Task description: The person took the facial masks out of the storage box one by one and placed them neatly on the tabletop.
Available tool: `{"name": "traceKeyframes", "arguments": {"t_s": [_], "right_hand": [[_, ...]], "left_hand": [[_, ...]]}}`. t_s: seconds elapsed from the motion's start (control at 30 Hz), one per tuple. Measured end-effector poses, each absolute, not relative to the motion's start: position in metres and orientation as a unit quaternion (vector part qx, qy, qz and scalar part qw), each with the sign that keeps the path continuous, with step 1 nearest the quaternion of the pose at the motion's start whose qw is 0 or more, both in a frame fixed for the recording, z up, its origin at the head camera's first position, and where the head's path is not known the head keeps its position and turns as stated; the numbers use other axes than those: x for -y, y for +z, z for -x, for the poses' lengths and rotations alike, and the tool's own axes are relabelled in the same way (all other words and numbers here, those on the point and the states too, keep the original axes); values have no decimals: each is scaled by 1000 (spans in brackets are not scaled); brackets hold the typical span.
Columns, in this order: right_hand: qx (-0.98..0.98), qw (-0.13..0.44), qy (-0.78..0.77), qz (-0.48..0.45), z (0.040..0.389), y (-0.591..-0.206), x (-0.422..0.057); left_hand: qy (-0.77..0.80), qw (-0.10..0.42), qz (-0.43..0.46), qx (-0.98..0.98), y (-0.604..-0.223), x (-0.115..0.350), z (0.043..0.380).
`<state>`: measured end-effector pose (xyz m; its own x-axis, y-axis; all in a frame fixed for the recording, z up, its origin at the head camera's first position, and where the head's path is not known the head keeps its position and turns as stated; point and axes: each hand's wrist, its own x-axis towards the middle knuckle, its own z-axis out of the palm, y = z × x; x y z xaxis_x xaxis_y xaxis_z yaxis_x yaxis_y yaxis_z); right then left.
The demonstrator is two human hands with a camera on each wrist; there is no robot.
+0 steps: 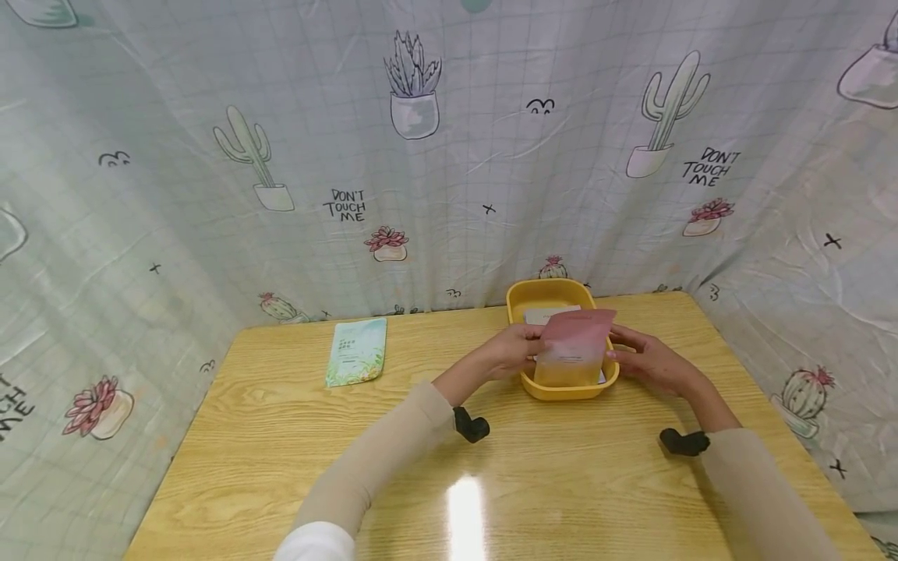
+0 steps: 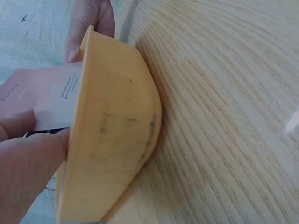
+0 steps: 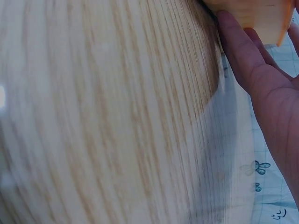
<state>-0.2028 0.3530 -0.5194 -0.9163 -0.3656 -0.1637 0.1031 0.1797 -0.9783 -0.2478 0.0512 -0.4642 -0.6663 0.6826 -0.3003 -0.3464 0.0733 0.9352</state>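
A pink sachet (image 1: 574, 351), shading to a yellowish lower part, stands tilted in a yellow plastic basket (image 1: 563, 393) at the back right of the table. My left hand (image 1: 515, 352) pinches the sachet's left edge; in the left wrist view its thumb (image 2: 39, 156) is close to the basket rim. On the other side, my right hand (image 1: 655, 362) holds the basket's right wall, thumb at the rim and fingers (image 3: 240, 49) along the outside. Behind the pink sachet, a whitish packet (image 1: 536, 315) lies partly hidden in the basket.
A pale green sachet (image 1: 356, 352) with a leafy print lies flat at the back left of the wooden table (image 1: 281, 467). A curtain (image 1: 449, 156) printed with cacti hangs close behind the table and along both sides.
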Motion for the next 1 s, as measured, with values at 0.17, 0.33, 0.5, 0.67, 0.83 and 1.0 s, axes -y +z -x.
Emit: {"name": "traceKeyframes", "arguments": {"t_s": [0.17, 0.33, 0.5, 0.67, 0.83, 1.0], "right_hand": [[-747, 182, -633, 93, 203, -520, -352], [-748, 180, -633, 92, 203, -519, -351], [-751, 178, -630, 92, 202, -518, -351], [-738, 179, -643, 94, 202, -518, -351], [-736, 183, -645, 100, 202, -521, -353], [-734, 186, -644, 106, 202, -521, -356]], "left_hand": [[667, 402, -144, -610, -463, -58, 248], [673, 396, -138, -609, -465, -61, 248], [682, 384, -128, -610, -468, -64, 247], [688, 375, -124, -610, -470, -65, 247], [705, 362, -117, -599, -472, -62, 249], [714, 352, -123, -592, -466, -56, 256]]}}
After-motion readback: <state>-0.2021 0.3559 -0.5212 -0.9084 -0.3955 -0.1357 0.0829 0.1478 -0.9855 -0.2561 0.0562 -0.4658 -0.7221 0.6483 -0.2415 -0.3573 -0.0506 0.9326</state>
